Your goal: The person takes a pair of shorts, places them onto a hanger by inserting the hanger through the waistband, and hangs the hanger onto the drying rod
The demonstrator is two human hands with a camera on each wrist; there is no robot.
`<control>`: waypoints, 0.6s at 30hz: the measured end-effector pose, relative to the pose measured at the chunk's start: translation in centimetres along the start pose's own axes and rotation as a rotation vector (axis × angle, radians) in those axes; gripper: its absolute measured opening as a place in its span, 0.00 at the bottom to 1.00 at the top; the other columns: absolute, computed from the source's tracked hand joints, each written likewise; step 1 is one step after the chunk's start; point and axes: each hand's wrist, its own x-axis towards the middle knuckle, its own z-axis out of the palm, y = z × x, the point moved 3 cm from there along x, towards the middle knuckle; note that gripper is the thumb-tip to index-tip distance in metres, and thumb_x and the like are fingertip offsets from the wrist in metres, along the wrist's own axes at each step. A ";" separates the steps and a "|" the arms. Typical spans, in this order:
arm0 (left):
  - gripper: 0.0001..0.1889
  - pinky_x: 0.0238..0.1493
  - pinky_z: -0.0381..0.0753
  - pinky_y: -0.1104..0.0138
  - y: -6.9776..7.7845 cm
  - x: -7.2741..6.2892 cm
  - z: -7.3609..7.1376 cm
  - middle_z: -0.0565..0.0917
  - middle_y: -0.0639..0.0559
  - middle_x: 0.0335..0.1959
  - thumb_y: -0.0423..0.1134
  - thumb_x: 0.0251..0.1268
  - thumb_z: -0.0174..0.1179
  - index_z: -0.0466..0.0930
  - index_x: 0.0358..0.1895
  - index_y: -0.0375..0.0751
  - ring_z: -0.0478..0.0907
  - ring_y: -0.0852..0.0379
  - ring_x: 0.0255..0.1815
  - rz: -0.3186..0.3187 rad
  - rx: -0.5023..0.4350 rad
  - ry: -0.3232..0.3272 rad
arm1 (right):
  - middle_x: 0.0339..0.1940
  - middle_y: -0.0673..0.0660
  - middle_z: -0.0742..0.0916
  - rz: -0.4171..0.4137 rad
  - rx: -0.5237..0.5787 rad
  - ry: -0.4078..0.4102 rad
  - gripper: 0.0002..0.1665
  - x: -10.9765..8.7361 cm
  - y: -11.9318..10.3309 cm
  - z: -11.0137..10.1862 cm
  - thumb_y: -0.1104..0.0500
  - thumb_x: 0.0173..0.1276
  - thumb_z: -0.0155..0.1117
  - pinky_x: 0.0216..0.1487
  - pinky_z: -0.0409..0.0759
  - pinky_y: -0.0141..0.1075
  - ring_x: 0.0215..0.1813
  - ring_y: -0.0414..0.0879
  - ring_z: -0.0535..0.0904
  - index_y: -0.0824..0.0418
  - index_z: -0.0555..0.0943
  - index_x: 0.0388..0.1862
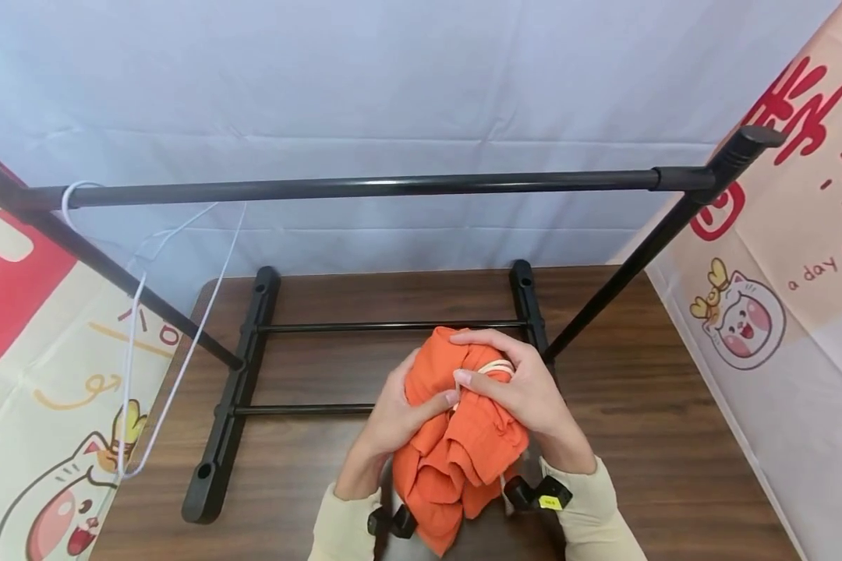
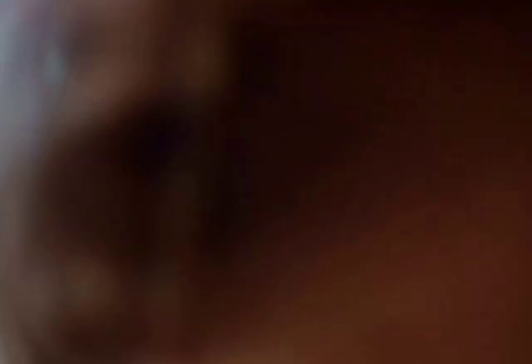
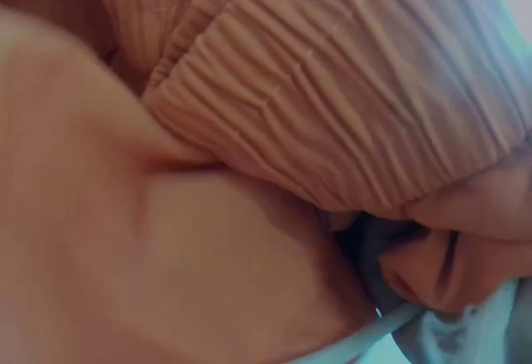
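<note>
An orange garment (image 1: pixel 456 460) hangs bunched between both hands over the front of the table. My left hand (image 1: pixel 393 417) grips its left side, thumb across the front and fingers hidden behind the fabric. On the upper right, my right hand (image 1: pixel 526 389) holds it near a pale drawstring (image 1: pixel 497 365), with its thumb pressed on the cloth. The two thumb tips are close together. A gathered elastic waistband (image 3: pixel 332 90) fills much of the right wrist view, above a white cord (image 3: pixel 357 343). The left wrist view is too dark and blurred to read.
A black rack stands on the brown wooden table (image 1: pixel 673 436), its top bar (image 1: pixel 365 188) crossing above and beyond the hands. From the bar's left end hangs a white hanger (image 1: pixel 135 335). Black base feet (image 1: pixel 228 421) and thin lower rods (image 1: pixel 309 409) lie behind the garment.
</note>
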 end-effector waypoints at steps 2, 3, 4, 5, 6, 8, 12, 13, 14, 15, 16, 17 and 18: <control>0.28 0.57 0.87 0.62 -0.1 0.1 0.1 0.83 0.46 0.57 0.37 0.71 0.66 0.71 0.72 0.47 0.85 0.55 0.52 -0.031 -0.044 0.048 | 0.66 0.54 0.83 -0.006 -0.023 0.021 0.23 0.1 0.1 -0.2 0.61 0.73 0.69 0.53 0.88 0.37 0.54 0.47 0.86 0.54 0.83 0.66; 0.29 0.59 0.85 0.63 -0.2 0.1 0.1 0.82 0.47 0.58 0.36 0.71 0.65 0.71 0.73 0.46 0.84 0.55 0.54 -0.060 -0.081 0.083 | 0.67 0.53 0.83 -0.017 -0.041 0.032 0.23 0.2 0.1 -0.4 0.61 0.75 0.68 0.55 0.87 0.35 0.56 0.45 0.86 0.53 0.82 0.67; 0.29 0.61 0.84 0.63 -0.3 0.1 0.1 0.81 0.48 0.59 0.36 0.70 0.64 0.70 0.73 0.45 0.82 0.55 0.56 -0.093 -0.128 0.121 | 0.67 0.53 0.84 -0.041 -0.057 0.044 0.22 0.2 0.2 -0.7 0.60 0.76 0.66 0.56 0.86 0.34 0.58 0.44 0.85 0.52 0.82 0.68; 0.29 0.63 0.83 0.64 -0.4 0.1 0.0 0.81 0.49 0.60 0.37 0.70 0.63 0.69 0.74 0.45 0.81 0.55 0.58 -0.131 -0.189 0.157 | 0.68 0.53 0.83 -0.075 -0.075 0.056 0.22 0.3 0.2 -1.0 0.61 0.78 0.64 0.58 0.85 0.32 0.60 0.43 0.84 0.53 0.81 0.69; 0.29 0.64 0.82 0.64 -0.5 0.0 0.0 0.80 0.50 0.61 0.37 0.70 0.63 0.69 0.74 0.45 0.80 0.55 0.59 -0.170 -0.252 0.194 | 0.69 0.54 0.83 -0.116 -0.097 0.071 0.22 0.2 0.2 -1.3 0.62 0.79 0.62 0.60 0.84 0.31 0.62 0.41 0.84 0.54 0.81 0.70; 0.29 0.66 0.81 0.64 -0.7 -0.2 -0.1 0.80 0.52 0.61 0.38 0.70 0.62 0.69 0.73 0.44 0.79 0.55 0.61 -0.241 -0.377 0.265 | 0.72 0.55 0.82 -0.201 -0.134 0.087 0.24 0.0 0.1 -2.0 0.66 0.80 0.58 0.65 0.80 0.28 0.67 0.40 0.81 0.57 0.79 0.72; 0.26 0.66 0.82 0.64 -0.8 -0.7 -0.5 0.80 0.53 0.59 0.40 0.71 0.60 0.69 0.70 0.43 0.80 0.55 0.60 -0.299 -0.517 0.320 | 0.81 0.58 0.73 -0.345 -0.324 0.035 0.33 -1.0 0.1 -3.3 0.74 0.75 0.60 0.78 0.68 0.28 0.80 0.41 0.70 0.63 0.72 0.77; 0.25 0.66 0.83 0.64 -0.7 -0.7 -0.6 0.80 0.53 0.58 0.39 0.72 0.60 0.69 0.70 0.44 0.81 0.55 0.60 -0.299 -0.543 0.318 | 0.83 0.59 0.70 -0.377 -0.391 0.010 0.36 -1.3 0.1 -3.5 0.76 0.73 0.61 0.81 0.63 0.28 0.83 0.43 0.66 0.63 0.70 0.79; 0.24 0.65 0.83 0.64 -0.6 -0.8 -0.6 0.80 0.54 0.57 0.39 0.72 0.60 0.69 0.68 0.44 0.82 0.55 0.59 -0.299 -0.564 0.316 | 0.85 0.59 0.66 -0.403 -0.457 -0.015 0.40 -1.5 0.1 -3.6 0.77 0.71 0.62 0.83 0.58 0.28 0.86 0.44 0.60 0.63 0.68 0.80; 0.22 0.65 0.83 0.65 -0.4 -0.8 -0.6 0.80 0.55 0.57 0.39 0.73 0.59 0.70 0.67 0.45 0.82 0.56 0.58 -0.296 -0.584 0.304 | 0.87 0.60 0.63 -0.430 -0.531 -0.034 0.43 -1.7 0.1 -3.6 0.77 0.69 0.63 0.85 0.54 0.28 0.88 0.46 0.55 0.62 0.66 0.81; 0.21 0.64 0.84 0.65 -0.2 -0.8 -0.6 0.81 0.55 0.56 0.39 0.74 0.58 0.70 0.66 0.45 0.83 0.57 0.57 -0.290 -0.604 0.293 | 0.88 0.61 0.59 -0.447 -0.588 -0.052 0.45 -2.0 0.1 -3.5 0.75 0.68 0.65 0.86 0.49 0.29 0.89 0.49 0.50 0.62 0.64 0.83; 0.19 0.64 0.84 0.66 0.0 -0.8 -0.6 0.81 0.56 0.56 0.39 0.74 0.57 0.71 0.65 0.46 0.83 0.58 0.57 -0.290 -0.623 0.288 | 0.89 0.61 0.56 -0.457 -0.633 -0.072 0.46 -2.1 0.2 -3.3 0.70 0.71 0.67 0.86 0.46 0.29 0.90 0.51 0.47 0.61 0.61 0.84; 0.17 0.62 0.84 0.67 0.2 -0.8 -0.5 0.82 0.57 0.54 0.39 0.74 0.57 0.72 0.63 0.47 0.84 0.59 0.55 -0.294 -0.645 0.283 | 0.90 0.62 0.53 -0.467 -0.659 -0.093 0.47 -2.3 0.3 -3.1 0.65 0.73 0.68 0.86 0.44 0.29 0.90 0.53 0.44 0.62 0.58 0.85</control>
